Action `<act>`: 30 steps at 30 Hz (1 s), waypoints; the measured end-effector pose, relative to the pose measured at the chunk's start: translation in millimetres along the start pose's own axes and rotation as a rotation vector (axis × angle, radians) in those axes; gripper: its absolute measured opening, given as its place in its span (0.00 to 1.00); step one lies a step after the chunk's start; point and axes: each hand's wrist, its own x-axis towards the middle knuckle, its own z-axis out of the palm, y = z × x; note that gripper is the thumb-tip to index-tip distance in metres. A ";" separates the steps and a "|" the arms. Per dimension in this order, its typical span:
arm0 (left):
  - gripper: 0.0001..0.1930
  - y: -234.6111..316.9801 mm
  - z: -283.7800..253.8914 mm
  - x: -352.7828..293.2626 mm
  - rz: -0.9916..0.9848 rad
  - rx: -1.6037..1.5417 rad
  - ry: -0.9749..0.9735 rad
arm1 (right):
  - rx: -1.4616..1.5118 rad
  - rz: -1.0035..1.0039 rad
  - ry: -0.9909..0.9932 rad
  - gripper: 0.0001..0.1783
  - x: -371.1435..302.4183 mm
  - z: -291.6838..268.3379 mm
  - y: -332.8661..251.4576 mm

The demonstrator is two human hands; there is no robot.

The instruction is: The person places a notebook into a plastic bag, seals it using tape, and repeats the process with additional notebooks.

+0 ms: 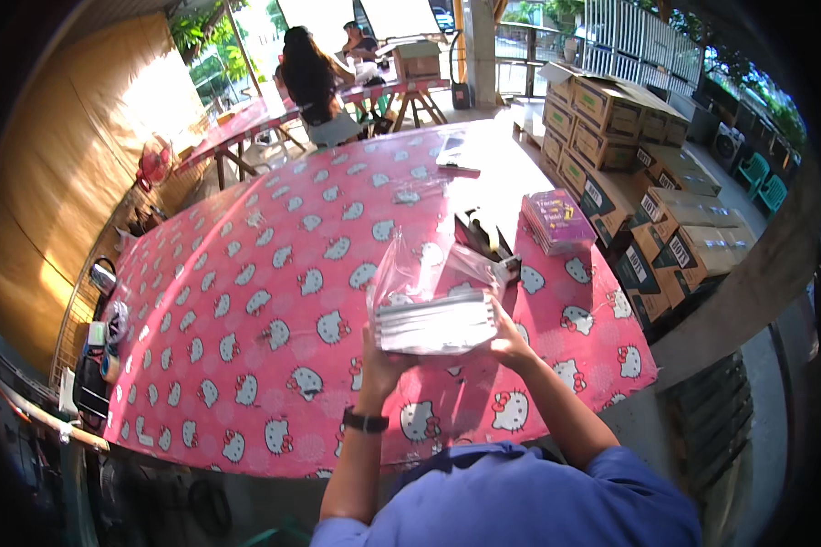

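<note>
Between my two hands is a stack of thin books (436, 324), its pale page edges facing me, inside a clear plastic bag (424, 264). The bag's loose, crumpled top stands up on the far side of the stack. My left hand (383, 366) is closed on the stack's left end, and a dark band circles that wrist. On the right end, my right hand (509, 345) grips the stack, with its fingers partly hidden. Just beyond lies a black tool with a yellowish part (485, 239); its kind is unclear. A stack of purple books (559, 221) sits to its right.
A pink patterned cloth covers the table (237, 314). Another book (459, 155) lies at its far edge. Cardboard boxes (602, 123) are piled at the right. Two people sit at a farther table (237, 123). Tape and small items (109, 365) hang along the left edge.
</note>
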 end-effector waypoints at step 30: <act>0.12 167.1 -51.4 21.4 0.358 0.789 -0.346 | -1.364 -0.369 -0.475 0.11 22.6 33.2 -172.7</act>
